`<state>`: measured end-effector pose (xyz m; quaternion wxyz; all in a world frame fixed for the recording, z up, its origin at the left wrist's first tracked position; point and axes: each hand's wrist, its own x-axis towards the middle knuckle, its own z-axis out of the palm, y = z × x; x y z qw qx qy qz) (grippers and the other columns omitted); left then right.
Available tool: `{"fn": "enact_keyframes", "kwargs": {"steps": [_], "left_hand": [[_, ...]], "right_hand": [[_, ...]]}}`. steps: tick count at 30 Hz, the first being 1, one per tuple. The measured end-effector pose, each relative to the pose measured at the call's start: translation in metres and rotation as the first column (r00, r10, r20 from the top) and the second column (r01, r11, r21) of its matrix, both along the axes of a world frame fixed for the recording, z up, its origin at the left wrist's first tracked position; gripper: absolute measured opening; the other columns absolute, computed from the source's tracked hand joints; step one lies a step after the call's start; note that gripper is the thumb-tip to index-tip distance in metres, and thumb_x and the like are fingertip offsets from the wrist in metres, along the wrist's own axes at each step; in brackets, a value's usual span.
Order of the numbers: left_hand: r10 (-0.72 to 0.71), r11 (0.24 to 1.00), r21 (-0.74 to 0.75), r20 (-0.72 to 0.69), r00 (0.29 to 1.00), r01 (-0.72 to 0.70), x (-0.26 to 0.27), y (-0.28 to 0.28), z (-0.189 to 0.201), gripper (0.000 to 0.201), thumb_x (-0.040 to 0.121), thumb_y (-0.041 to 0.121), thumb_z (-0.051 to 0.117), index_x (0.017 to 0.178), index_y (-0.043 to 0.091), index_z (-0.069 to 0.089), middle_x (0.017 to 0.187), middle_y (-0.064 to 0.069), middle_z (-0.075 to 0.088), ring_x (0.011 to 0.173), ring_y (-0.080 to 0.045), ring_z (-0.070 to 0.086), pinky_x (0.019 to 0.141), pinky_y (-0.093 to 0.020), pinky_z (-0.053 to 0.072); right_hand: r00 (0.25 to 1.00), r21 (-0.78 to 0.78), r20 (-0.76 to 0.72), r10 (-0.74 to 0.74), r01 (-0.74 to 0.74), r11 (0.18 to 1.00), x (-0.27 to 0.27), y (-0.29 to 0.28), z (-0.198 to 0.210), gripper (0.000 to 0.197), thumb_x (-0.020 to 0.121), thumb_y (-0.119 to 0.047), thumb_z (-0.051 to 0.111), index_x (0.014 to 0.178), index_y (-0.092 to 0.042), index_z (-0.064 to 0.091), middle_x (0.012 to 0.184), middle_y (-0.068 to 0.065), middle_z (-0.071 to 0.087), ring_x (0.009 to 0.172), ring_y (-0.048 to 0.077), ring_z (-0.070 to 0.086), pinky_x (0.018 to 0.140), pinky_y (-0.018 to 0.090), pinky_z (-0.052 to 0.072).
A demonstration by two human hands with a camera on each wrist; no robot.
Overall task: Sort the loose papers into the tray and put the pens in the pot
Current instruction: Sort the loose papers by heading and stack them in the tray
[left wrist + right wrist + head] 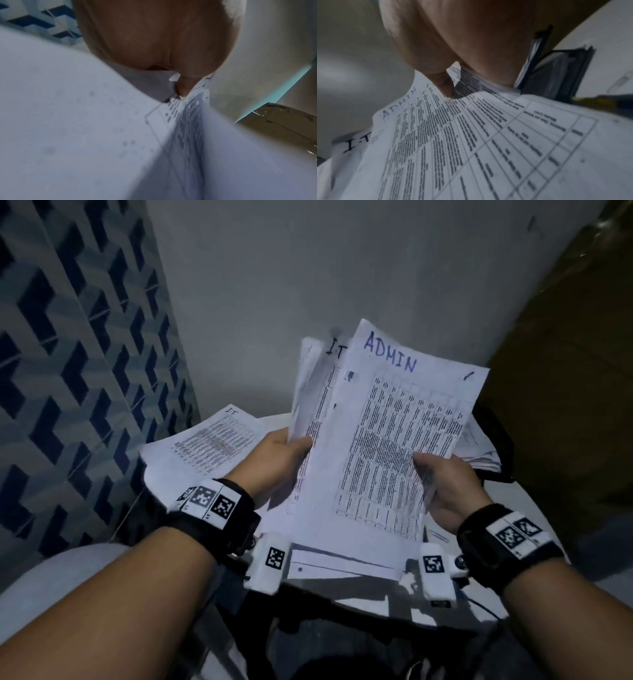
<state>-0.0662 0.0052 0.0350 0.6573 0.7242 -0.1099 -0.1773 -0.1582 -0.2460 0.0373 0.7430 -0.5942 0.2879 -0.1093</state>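
I hold a sheaf of printed papers upright over a small white table (534, 508). The front sheet, headed ADMIN (394, 440) (471, 135), is pinched at its lower right edge by my right hand (442, 484) (447, 83). Behind it sits a sheet headed IT (325, 392) (356, 144), and my left hand (284, 450) (183, 86) grips that back bundle with the thumb on top. A black mesh tray (556, 75) (503, 460) with papers in it stands at the table's right. No pens or pot can be made out.
A second pile of IT sheets (205, 446) lies on the table's left side. More sheets (342, 563) lie flat under my hands. A blue patterned tiled wall (78, 364) stands on the left, a grey wall behind, and a brown panel (575, 371) on the right.
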Motion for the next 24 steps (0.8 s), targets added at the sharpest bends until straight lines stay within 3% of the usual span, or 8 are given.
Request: {"fn": "enact_keyframes", "kwargs": {"steps": [4, 6, 8, 10, 12, 16, 20, 24], "left_hand": [[0.046, 0.998, 0.035, -0.059, 0.997, -0.044, -0.004, 0.006, -0.012, 0.044, 0.097, 0.053, 0.055, 0.103, 0.015, 0.077, 0.098, -0.003, 0.08, 0.098, -0.031, 0.075, 0.093, -0.045, 0.057], [0.096, 0.995, 0.051, -0.095, 0.991, -0.091, 0.005, 0.013, -0.018, 0.056, 0.095, 0.063, 0.046, 0.078, 0.017, 0.072, 0.075, -0.004, 0.075, 0.07, -0.021, 0.072, 0.078, -0.034, 0.055], [0.137, 0.987, 0.105, -0.11, 0.984, -0.126, 0.017, 0.018, -0.021, 0.062, 0.096, 0.064, 0.043, 0.061, 0.014, 0.05, 0.058, -0.015, 0.051, 0.05, -0.022, 0.052, 0.063, -0.031, 0.044], [0.124, 0.983, 0.151, -0.102, 0.987, -0.107, 0.032, 0.023, -0.025, 0.049, 0.095, 0.058, 0.046, 0.075, 0.015, 0.057, 0.075, -0.014, 0.058, 0.064, -0.026, 0.059, 0.069, -0.035, 0.048], [0.103, 0.951, 0.297, -0.045, 0.994, -0.085, 0.053, 0.031, -0.037, 0.035, 0.098, 0.041, 0.051, 0.088, 0.012, 0.067, 0.087, -0.005, 0.071, 0.071, -0.025, 0.065, 0.071, -0.034, 0.051], [0.081, 0.708, 0.697, 0.082, 0.993, -0.115, 0.095, 0.055, -0.077, 0.019, 0.096, 0.025, 0.057, 0.097, 0.013, 0.072, 0.109, -0.013, 0.074, 0.097, -0.033, 0.066, 0.081, -0.033, 0.049], [0.081, 0.444, 0.893, 0.039, 0.996, -0.071, 0.123, 0.076, -0.127, 0.045, 0.101, 0.023, 0.056, 0.144, 0.009, 0.053, 0.149, -0.013, 0.054, 0.135, -0.032, 0.052, 0.109, -0.035, 0.041], [0.046, 0.267, 0.959, 0.083, 0.995, -0.092, 0.137, 0.075, -0.162, 0.044, 0.11, 0.022, 0.038, 0.148, 0.001, 0.044, 0.154, -0.017, 0.043, 0.143, -0.031, 0.041, 0.114, -0.04, 0.034]], "right_hand": [[0.993, 0.127, -0.069, 0.095, -0.086, 0.988, 0.0, 0.027, -0.004, 0.02, 0.104, -0.003, 0.051, 0.119, 0.002, 0.064, 0.105, 0.015, 0.075, 0.093, 0.031, 0.074, 0.069, 0.043, 0.063], [0.985, 0.1, -0.09, 0.145, -0.136, 0.986, 0.005, 0.032, -0.012, 0.016, 0.104, -0.001, 0.05, 0.107, 0.003, 0.066, 0.085, 0.009, 0.078, 0.075, 0.018, 0.076, 0.059, 0.031, 0.06], [0.982, 0.041, -0.129, 0.138, -0.134, 0.99, 0.011, 0.033, -0.019, 0.014, 0.103, 0.001, 0.051, 0.097, 0.0, 0.064, 0.074, 0.005, 0.076, 0.065, 0.01, 0.072, 0.054, 0.023, 0.056], [0.984, 0.002, -0.148, 0.096, -0.096, 0.995, 0.02, 0.03, -0.027, 0.014, 0.101, 0.002, 0.055, 0.111, -0.002, 0.064, 0.098, 0.01, 0.074, 0.083, 0.018, 0.07, 0.062, 0.029, 0.057], [0.988, -0.021, -0.15, 0.046, -0.05, 0.999, 0.028, 0.026, -0.035, 0.012, 0.101, 0.003, 0.056, 0.102, -0.006, 0.064, 0.093, 0.008, 0.069, 0.075, 0.018, 0.064, 0.056, 0.029, 0.049], [0.983, -0.075, -0.183, -0.001, -0.013, 0.997, 0.039, 0.022, -0.053, 0.036, 0.098, 0.004, 0.054, 0.07, -0.017, 0.043, 0.061, 0.003, 0.036, 0.048, 0.016, 0.033, 0.05, 0.029, 0.024], [0.975, -0.128, -0.218, -0.028, 0.0, 0.992, 0.051, 0.018, -0.073, 0.031, 0.096, -0.001, 0.057, 0.077, -0.021, 0.042, 0.057, 0.003, 0.027, 0.037, 0.012, 0.025, 0.044, 0.024, 0.022], [0.967, -0.117, -0.256, -0.006, -0.025, 0.993, 0.063, 0.016, -0.085, 0.03, 0.097, -0.007, 0.061, 0.083, -0.024, 0.041, 0.056, 0.003, 0.028, 0.035, 0.013, 0.026, 0.042, 0.021, 0.023]]}}
